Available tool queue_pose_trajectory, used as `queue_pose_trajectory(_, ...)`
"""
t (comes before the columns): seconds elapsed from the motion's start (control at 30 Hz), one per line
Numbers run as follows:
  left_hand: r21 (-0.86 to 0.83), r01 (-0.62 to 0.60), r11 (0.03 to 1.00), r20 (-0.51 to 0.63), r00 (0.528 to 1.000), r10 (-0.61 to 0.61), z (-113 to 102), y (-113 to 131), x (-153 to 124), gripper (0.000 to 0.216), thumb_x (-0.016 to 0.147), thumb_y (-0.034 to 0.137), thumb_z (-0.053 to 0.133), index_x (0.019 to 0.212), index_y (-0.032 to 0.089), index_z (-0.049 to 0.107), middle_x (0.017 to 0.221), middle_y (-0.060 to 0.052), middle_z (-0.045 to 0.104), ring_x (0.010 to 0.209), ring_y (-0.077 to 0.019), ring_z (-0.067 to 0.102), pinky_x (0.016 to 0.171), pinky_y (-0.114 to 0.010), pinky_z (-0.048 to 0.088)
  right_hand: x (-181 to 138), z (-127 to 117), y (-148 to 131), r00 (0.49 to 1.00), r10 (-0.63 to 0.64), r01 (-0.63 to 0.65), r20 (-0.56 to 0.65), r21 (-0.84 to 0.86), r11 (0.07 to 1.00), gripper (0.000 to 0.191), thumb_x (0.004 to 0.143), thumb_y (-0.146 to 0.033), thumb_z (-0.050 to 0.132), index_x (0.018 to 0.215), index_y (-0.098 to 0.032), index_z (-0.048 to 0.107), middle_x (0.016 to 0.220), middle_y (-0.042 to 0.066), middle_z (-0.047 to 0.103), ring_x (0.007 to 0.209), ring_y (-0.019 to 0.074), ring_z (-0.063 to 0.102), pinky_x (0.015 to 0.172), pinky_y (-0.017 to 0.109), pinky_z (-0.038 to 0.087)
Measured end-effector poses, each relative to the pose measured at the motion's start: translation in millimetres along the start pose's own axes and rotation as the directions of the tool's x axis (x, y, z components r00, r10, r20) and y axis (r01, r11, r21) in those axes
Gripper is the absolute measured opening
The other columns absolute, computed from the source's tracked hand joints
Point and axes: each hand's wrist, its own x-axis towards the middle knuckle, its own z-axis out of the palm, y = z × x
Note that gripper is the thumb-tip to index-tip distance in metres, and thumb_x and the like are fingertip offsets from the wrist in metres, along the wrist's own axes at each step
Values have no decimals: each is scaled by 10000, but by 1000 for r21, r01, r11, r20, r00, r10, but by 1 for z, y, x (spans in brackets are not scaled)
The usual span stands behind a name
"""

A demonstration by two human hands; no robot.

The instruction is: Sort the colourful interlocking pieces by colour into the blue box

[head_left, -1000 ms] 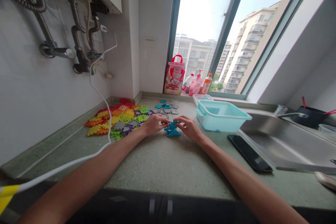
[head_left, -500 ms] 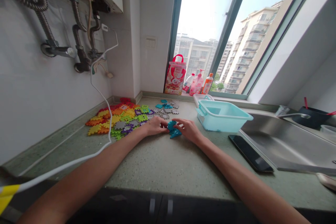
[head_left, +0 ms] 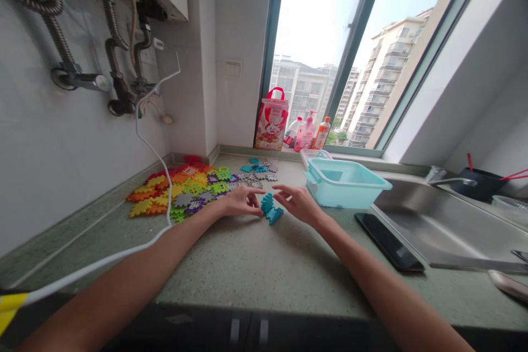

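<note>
A small teal build of interlocked toy tiles (head_left: pixel 270 209) stands on the green speckled counter (head_left: pixel 247 264). My left hand (head_left: pixel 240 202) lies just left of it, fingers stretched out, with the thumb tip at the build's edge. To the right, my right hand (head_left: pixel 297 203) hovers with its fingers spread and pointing at the build, and holds nothing. A heap of loose tiles (head_left: pixel 181 190) in red, orange, yellow, green, purple and grey lies beyond my left hand. A few teal and grey tiles (head_left: pixel 258 171) lie further back.
A light blue plastic tub (head_left: pixel 344 186) stands right of my hands, with a black phone (head_left: pixel 388 241) and a steel sink (head_left: pixel 449 225) beyond it. A white cable (head_left: pixel 152 148) hangs from the wall pipes across the counter. A red bag (head_left: pixel 272 126) and bottles (head_left: pixel 311 133) stand on the window sill.
Both hands gripped the teal build before; now their fingers have opened and drawn slightly apart. The build stands more upright on the counter. The camera shifted a little.
</note>
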Motion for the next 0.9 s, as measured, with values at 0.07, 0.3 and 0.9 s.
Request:
queue_pose_trajectory(0.07, -20, 10, 1000, 6, 1000, -10, 2, 0, 0, 808, 743, 393, 847, 1469, 142, 596, 889, -58, 811, 769, -179, 719, 697, -254, 478, -1, 0, -5, 997, 38, -36, 61, -36, 999, 385, 924, -486, 720, 1261, -299, 714, 924, -1, 826, 788, 209, 793, 741, 297, 610)
queue_pose_trajectory(0.3, 89, 9, 996, -46, 999, -5, -16, 9, -4, 797, 805, 435, 806, 1513, 185, 540, 898, -31, 801, 772, -183, 707, 732, -270, 500, -1, -1, -8, 996, 81, -76, 46, -105, 992, 538, 870, -585, 752, 1317, -293, 682, 990, 11, 825, 881, 229, 795, 786, 316, 602)
queue_pose_trajectory(0.9, 734, 568, 374, -531, 822, -207, -73, -40, -16, 576, 992, 551, 476, 1395, 177, 649, 1382, -232, 626, 1301, -426, 520, 1106, -588, 316, 2, -5, 6, 991, 134, -135, -20, -170, 976, 414, 1052, -532, 483, 1276, -264, 707, 953, 23, 822, 861, 208, 778, 772, 283, 525)
